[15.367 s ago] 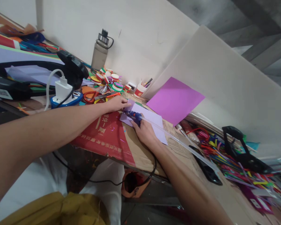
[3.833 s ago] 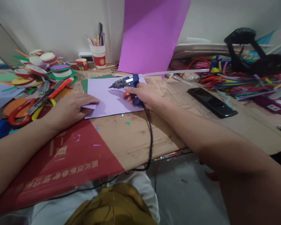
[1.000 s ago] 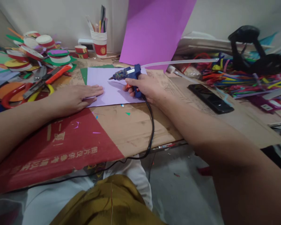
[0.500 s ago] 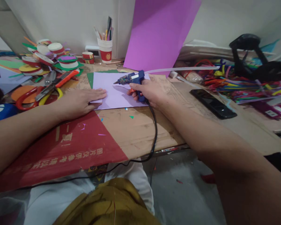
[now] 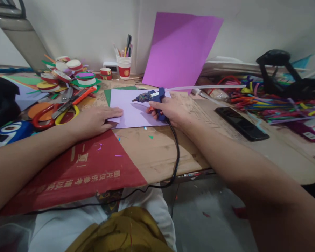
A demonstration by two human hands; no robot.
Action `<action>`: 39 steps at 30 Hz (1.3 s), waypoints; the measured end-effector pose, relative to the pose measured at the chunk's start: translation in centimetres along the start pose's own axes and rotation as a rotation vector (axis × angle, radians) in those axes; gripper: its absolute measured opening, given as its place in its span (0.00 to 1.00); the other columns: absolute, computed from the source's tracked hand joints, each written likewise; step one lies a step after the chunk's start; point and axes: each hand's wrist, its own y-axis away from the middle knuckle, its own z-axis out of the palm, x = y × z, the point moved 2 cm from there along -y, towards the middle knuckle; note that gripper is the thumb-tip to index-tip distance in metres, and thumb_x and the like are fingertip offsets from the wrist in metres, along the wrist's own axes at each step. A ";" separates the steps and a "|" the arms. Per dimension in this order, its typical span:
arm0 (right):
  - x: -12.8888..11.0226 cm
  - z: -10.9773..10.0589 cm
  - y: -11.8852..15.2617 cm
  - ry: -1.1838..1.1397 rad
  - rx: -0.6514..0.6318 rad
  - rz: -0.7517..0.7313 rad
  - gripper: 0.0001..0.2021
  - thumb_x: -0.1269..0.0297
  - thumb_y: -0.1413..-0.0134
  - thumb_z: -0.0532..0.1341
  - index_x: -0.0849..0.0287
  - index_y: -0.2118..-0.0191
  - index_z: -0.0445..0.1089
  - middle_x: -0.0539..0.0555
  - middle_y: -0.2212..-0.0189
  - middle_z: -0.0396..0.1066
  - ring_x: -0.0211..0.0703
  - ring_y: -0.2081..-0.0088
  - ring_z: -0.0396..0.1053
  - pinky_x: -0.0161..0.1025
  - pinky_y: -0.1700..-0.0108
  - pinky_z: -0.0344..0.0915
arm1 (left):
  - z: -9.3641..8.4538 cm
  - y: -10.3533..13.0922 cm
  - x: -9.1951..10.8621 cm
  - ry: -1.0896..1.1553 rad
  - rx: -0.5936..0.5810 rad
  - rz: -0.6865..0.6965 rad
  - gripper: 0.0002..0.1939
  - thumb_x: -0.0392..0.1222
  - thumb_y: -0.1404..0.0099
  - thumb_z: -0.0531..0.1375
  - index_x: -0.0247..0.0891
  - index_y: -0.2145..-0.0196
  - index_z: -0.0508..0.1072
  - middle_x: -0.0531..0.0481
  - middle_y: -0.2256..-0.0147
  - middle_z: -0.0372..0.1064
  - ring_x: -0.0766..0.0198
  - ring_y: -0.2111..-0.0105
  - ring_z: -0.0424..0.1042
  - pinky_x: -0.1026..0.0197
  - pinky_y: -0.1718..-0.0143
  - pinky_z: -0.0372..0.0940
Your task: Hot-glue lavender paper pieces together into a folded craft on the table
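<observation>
My right hand (image 5: 170, 111) is wrapped round a blue glue gun (image 5: 157, 95), fingers by its orange trigger. A long clear glue stick (image 5: 204, 87) sticks out of the gun's back. The nozzle points left, just above a light purple sheet of paper (image 5: 131, 117). My left hand (image 5: 98, 119) lies flat with fingers stretched out on the sheet's left edge, where a small flap of paper shows under it. Part of a green sheet (image 5: 108, 96) peeks out from beneath the purple one.
Scissors (image 5: 65, 106) and several paper-cup craft pieces (image 5: 85, 78) lie to the left. A cup of pens (image 5: 124, 68) and an upright purple sheet (image 5: 183, 52) stand behind. To the right are a black phone (image 5: 241, 123) and colourful pipe cleaners (image 5: 273, 99). The gun's black cord (image 5: 177, 154) loops over the table edge.
The view has tilted up slightly, so everything sits lower in the picture. Both hands, the glue gun and the paper keep nearly the same places relative to each other.
</observation>
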 end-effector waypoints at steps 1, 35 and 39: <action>0.0 0.0 0.0 -0.003 -0.002 -0.004 0.11 0.64 0.42 0.60 0.60 0.75 0.68 0.52 0.78 0.71 0.30 0.82 0.63 0.29 0.82 0.60 | 0.0 0.0 0.0 -0.002 0.003 0.002 0.27 0.47 0.37 0.49 0.45 0.41 0.64 0.54 0.38 0.58 0.57 0.40 0.60 0.54 0.37 0.52; -0.4 0.2 1.2 -0.013 -0.008 -0.008 0.08 0.59 0.44 0.60 0.58 0.67 0.70 0.53 0.77 0.72 0.33 0.81 0.64 0.31 0.83 0.56 | -0.1 -0.5 0.5 -0.116 -0.081 -0.079 0.31 0.48 0.33 0.45 0.38 0.34 0.51 0.49 0.34 0.44 0.60 0.34 0.47 0.54 0.35 0.43; -0.6 0.8 1.5 -0.043 -0.033 -0.020 0.07 0.60 0.44 0.60 0.58 0.68 0.69 0.53 0.75 0.73 0.32 0.81 0.63 0.32 0.81 0.59 | 0.1 -0.6 0.4 -0.109 -0.104 -0.063 0.31 0.50 0.31 0.42 0.36 0.34 0.52 0.47 0.34 0.45 0.61 0.34 0.45 0.55 0.34 0.41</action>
